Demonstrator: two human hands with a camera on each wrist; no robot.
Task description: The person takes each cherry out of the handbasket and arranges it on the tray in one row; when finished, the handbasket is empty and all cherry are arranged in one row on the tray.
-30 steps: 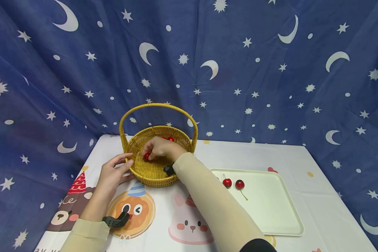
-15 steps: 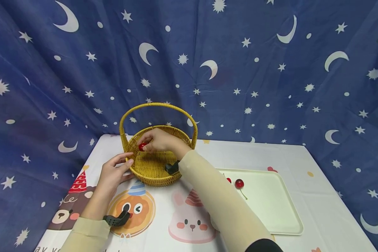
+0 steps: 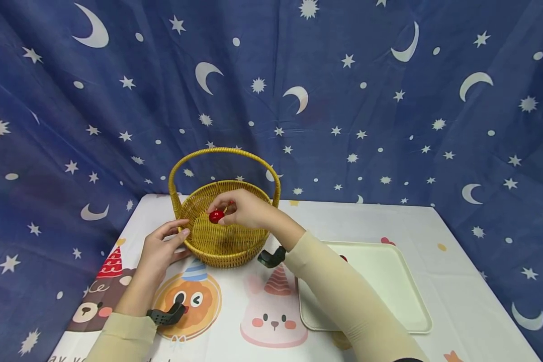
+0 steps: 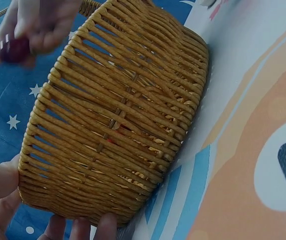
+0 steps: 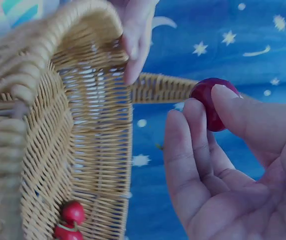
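Right grip [image 3: 246, 208]: thumb and fingers pinching a red cherry [image 3: 216, 216]
Cherry: up above the opening of the yellow wicker basket [image 3: 223, 260], apart from the rim
Left grip [image 3: 160, 249]: holding the basket's left side at the rim, thumb and fingers either side
Basket: upright on the printed surface [image 3: 317, 216]; two loose cherries [image 5: 73, 213] inside
Tray [image 3: 389, 281]: right of basket, partly behind sleeve [image 3: 344, 286]; red bit at sleeve edge, mostly hidden

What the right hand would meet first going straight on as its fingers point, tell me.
Probably the basket's left wall, near the left hand, though depth is unclear: the right hand and cherry might clear the wall.
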